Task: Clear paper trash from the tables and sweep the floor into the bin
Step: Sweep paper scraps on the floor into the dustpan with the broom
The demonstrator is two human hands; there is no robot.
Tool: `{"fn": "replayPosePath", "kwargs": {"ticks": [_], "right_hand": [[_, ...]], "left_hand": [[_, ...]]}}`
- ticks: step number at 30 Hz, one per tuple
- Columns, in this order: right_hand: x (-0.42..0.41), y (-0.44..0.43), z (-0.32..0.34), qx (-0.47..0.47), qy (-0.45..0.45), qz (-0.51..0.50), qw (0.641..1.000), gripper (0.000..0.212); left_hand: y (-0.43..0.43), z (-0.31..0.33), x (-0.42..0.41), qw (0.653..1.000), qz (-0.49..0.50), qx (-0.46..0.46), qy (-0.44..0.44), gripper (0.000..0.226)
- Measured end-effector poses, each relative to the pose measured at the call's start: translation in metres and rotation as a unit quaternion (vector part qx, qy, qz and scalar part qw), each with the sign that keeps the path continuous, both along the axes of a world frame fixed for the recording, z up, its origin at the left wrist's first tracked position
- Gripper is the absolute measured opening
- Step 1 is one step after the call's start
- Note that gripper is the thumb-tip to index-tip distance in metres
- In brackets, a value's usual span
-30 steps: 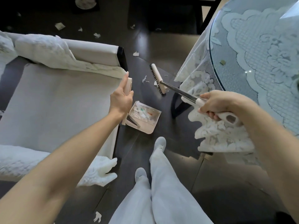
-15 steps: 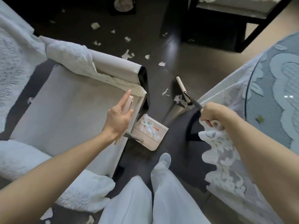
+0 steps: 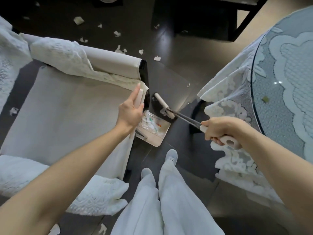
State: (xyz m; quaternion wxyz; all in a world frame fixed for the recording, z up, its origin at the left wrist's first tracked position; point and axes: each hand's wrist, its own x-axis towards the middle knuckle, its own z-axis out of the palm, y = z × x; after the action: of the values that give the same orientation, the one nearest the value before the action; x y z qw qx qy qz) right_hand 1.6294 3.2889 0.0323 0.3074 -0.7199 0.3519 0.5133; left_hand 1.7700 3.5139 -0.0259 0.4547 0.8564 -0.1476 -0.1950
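The left hand (image 3: 130,112) holds the upright handle of the dustpan (image 3: 152,133), forefinger laid straight along it and the other fingers seemingly wrapped round. The right hand (image 3: 218,129) is closed round the pale grip of the broom (image 3: 183,116), whose broom head (image 3: 163,106) sits at the pan's open lip. The pan rests on the dark floor (image 3: 177,68) and carries a heap of paper scraps (image 3: 149,122). Loose scraps (image 3: 120,50) lie well apart from it, beyond the sofa (image 3: 67,119).

The likeliest slip is at the lip: if the left hand rocks the handle, the lip lifts and the swept paper slides under it. A hard stroke could flick light pieces over the pan's back wall. The broom's grip end is close to the hanging lace cloth (image 3: 228,99) and a wide swing could snag it.

Room is tight here. The pan lies in a narrow lane between the sofa's dark corner (image 3: 144,72) and the dark leg (image 3: 196,116) of the round bench (image 3: 277,119), with the person's feet (image 3: 171,155) just behind. Open floor lies ahead, towards the loose scraps. One green scrap (image 3: 265,99) lies on the bench top. No bin is in view.
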Motion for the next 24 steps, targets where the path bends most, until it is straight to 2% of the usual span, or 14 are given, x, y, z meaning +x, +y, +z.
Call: {"fn": "replayPosePath", "kwargs": {"ticks": [2,5,9,15,19,22,24], "right_hand": [[-0.018,0.012,0.008,0.025,0.015,-0.054,0.998,0.055],[-0.038,0.023,0.023,0.038,0.013,-0.083,0.996,0.062],[-0.048,0.022,0.05,0.044,-0.019,-0.156,0.987,0.044],[-0.053,0.005,0.065,0.05,-0.061,-0.235,0.969,0.044],[-0.049,-0.011,0.057,0.012,-0.09,-0.274,0.958,0.043],[-0.04,-0.013,0.041,-0.039,-0.108,-0.245,0.963,0.04],[-0.031,-0.013,0.026,-0.087,-0.119,-0.169,0.975,0.038]], "left_hand": [[-0.008,0.002,0.004,1.0,-0.012,-0.008,-0.002,0.067],[-0.01,0.003,0.01,1.0,-0.016,-0.012,-0.006,0.066],[-0.001,0.004,0.009,1.0,-0.025,-0.016,-0.008,0.066],[0.006,0.007,0.001,0.999,-0.03,-0.014,-0.008,0.066],[0.005,0.007,0.0,0.999,-0.036,-0.011,-0.005,0.067],[0.003,0.004,0.0,0.999,-0.049,-0.006,-0.006,0.067],[0.001,0.0,0.0,0.998,-0.061,-0.009,-0.013,0.067]]}}
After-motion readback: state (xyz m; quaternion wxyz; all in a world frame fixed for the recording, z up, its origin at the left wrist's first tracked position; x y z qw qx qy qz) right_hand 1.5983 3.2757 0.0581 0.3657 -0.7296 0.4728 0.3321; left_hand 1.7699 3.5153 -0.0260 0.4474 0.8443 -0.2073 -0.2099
